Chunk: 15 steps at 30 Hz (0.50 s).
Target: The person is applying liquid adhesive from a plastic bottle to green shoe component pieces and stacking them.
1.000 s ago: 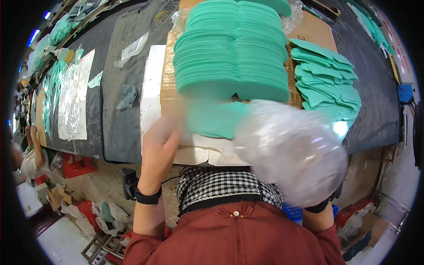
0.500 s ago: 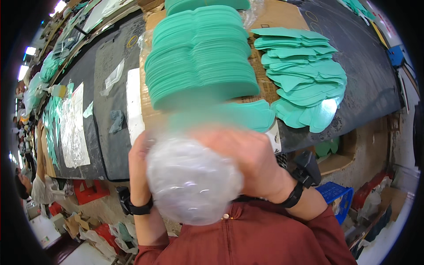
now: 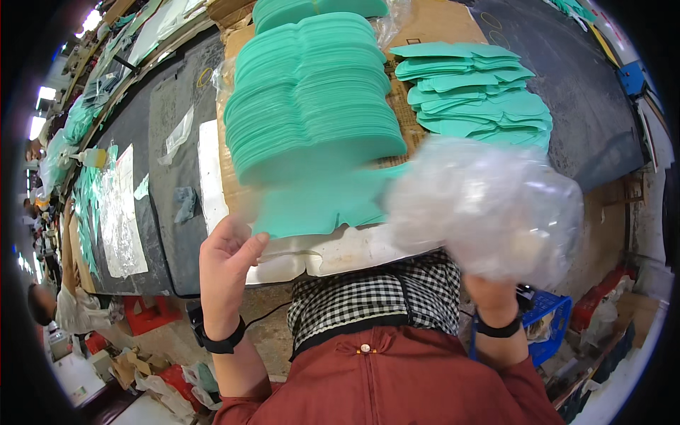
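With thumb and fingers together, my left hand [image 3: 228, 255] grips the near left edge of a thin green cut sheet [image 3: 312, 209] at the table's front. Blur softens the sheet's far edge. My right hand [image 3: 493, 297] is to the right, its fingers hidden behind a blurred, rounded clear plastic bundle [image 3: 489, 209] that it appears to hold. The bundle covers part of the right-hand pile. Beyond the sheet stands a long, tightly packed stack of green insole-shaped pieces [image 3: 312, 92]. A looser pile of similar green pieces [image 3: 482, 99] lies to its right.
Cardboard [image 3: 439, 21] lies under the stacks on the dark tabletop [image 3: 574, 106]. A white strip [image 3: 333, 251] runs along the front edge. Left are plastic scraps [image 3: 177, 134] and a white sheet [image 3: 122, 219]. A blue crate [image 3: 552, 329] stands below right.
The plastic bundle and my right hand have moved right, away from my left hand. My left hand now shows gripping the green sheet's near edge, and the white strip has come into view.
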Tool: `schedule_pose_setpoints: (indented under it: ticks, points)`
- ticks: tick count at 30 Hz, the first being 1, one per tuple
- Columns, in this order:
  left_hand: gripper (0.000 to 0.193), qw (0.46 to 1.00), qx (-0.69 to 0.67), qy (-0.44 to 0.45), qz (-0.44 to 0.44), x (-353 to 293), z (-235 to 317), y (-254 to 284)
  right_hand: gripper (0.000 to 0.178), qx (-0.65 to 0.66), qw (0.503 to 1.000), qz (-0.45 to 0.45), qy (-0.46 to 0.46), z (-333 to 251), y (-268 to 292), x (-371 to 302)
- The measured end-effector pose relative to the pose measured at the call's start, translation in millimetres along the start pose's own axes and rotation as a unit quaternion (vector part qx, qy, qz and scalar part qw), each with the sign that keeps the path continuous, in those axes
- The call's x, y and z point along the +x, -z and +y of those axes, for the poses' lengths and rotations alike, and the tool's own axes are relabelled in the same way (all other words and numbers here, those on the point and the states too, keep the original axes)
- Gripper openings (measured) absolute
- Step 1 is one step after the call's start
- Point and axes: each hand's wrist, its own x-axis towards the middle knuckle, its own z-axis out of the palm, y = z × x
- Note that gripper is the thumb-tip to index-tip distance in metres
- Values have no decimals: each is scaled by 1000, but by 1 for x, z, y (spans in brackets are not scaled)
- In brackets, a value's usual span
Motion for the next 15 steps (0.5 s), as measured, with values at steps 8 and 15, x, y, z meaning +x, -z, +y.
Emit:
schedule_pose_setpoints:
  ticks: [8,15]
  points:
    - [18,999,-28,14,4,3,9,-9,56,97,992,-82,3,24,-17,19]
    - [8,996,-70,-48,-19,-7,35,-9,54,126,966,218,56,45,50,-5]
